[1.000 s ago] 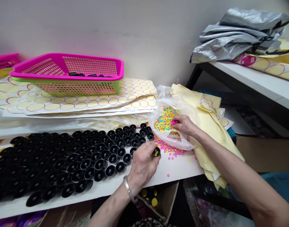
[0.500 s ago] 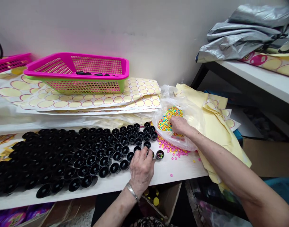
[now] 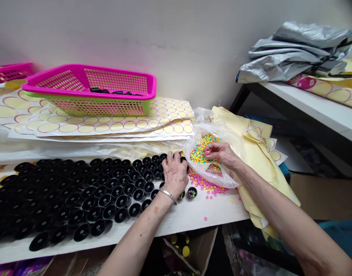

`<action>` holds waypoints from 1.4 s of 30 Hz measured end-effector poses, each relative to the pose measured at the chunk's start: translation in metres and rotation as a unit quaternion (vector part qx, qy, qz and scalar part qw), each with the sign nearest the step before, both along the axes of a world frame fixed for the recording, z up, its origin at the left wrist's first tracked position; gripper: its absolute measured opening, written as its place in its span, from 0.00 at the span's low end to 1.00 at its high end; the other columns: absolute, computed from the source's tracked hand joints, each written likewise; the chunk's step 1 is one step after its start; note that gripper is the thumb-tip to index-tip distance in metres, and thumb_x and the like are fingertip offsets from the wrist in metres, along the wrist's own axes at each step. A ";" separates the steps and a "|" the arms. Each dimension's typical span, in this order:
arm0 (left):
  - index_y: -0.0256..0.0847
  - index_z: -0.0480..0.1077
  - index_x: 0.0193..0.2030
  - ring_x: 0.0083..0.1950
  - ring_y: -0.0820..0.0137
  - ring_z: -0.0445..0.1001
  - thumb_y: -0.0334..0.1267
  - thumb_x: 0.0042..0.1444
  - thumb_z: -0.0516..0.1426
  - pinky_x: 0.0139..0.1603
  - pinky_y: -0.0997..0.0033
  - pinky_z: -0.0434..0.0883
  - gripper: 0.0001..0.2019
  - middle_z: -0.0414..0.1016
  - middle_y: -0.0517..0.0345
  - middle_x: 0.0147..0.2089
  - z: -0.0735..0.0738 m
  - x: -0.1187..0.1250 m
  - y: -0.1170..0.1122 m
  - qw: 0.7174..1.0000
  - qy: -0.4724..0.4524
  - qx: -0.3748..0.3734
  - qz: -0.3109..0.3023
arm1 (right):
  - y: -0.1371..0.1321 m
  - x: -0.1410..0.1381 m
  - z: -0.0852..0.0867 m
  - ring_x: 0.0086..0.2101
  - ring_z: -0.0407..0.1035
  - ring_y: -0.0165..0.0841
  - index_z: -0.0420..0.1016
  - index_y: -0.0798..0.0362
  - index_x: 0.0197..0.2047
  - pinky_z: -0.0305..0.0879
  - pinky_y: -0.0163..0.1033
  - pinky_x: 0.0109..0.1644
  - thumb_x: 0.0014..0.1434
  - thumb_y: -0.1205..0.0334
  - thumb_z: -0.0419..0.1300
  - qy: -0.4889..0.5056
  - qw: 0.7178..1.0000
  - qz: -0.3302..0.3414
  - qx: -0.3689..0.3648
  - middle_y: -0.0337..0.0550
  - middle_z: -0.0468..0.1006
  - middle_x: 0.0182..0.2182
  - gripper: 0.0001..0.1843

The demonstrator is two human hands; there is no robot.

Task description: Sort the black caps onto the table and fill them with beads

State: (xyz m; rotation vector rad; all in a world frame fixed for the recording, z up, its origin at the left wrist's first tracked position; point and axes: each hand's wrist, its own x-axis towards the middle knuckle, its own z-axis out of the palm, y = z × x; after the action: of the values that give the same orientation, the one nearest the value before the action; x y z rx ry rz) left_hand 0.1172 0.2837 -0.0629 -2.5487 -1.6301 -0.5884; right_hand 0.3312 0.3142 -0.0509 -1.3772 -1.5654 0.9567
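Note:
My right hand [image 3: 222,153] pinches a small pink scoop-like cup [image 3: 207,151] with bead-like pieces in it. It is above a clear plastic bag [image 3: 203,168] of small multicoloured beads or candies [image 3: 203,147]. My left hand [image 3: 175,174], fingers extended and a little apart, lies over the right end of the rows of small black round cups [image 3: 139,194]. Its fingertips reach the back cups, and the hand hides several of them. Beside its wrist, a black cup [image 3: 192,193] holds a few coloured pieces.
Loose pink pieces [image 3: 206,184] lie on the white table [image 3: 204,209] by the bag. A pink and green basket [image 3: 92,103] stands on sticker sheets [image 3: 118,126] behind the cups. Yellow paper [image 3: 250,153] is at right, beneath a white shelf [image 3: 316,105]. An open carton [image 3: 203,245] sits below the table edge.
My right hand has risen out of the beads, and the pink cup now shows in its fingers. My left hand has moved from the front cups to those further back.

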 end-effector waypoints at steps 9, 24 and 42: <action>0.42 0.75 0.38 0.60 0.54 0.54 0.36 0.47 0.58 0.51 0.56 0.61 0.10 0.67 0.52 0.54 0.003 -0.003 0.004 0.998 -0.061 -0.005 -0.022 | -0.011 -0.023 0.006 0.26 0.61 0.28 0.75 0.55 0.29 0.58 0.35 0.32 0.43 0.63 0.62 -0.022 0.998 0.062 0.011 0.35 0.69 0.24 0.07; 0.42 0.74 0.35 0.54 0.59 0.63 0.33 0.47 0.57 0.48 0.60 0.62 0.08 0.74 0.55 0.46 0.012 -0.011 0.007 0.991 -0.093 -0.050 -0.083 | -0.013 -0.036 0.006 0.29 0.61 0.29 0.70 0.55 0.28 0.57 0.34 0.35 0.51 0.69 0.56 -0.124 0.973 0.151 0.121 0.35 0.67 0.25 0.03; 0.41 0.72 0.29 0.42 0.62 0.68 0.36 0.44 0.57 0.37 0.66 0.63 0.05 0.72 0.55 0.31 0.020 0.002 0.008 0.988 -0.130 -0.076 -0.040 | -0.032 -0.069 0.043 0.36 0.58 0.38 0.73 0.57 0.32 0.51 0.42 0.34 0.58 0.69 0.53 -0.590 0.731 0.197 0.281 0.49 0.69 0.32 0.08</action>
State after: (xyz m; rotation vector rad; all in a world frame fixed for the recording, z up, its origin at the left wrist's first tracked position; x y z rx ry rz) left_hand 0.1191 0.2918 -0.0429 -2.7578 -1.7156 -0.8688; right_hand 0.2622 0.2822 -0.0083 -1.2048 -2.8420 -0.4340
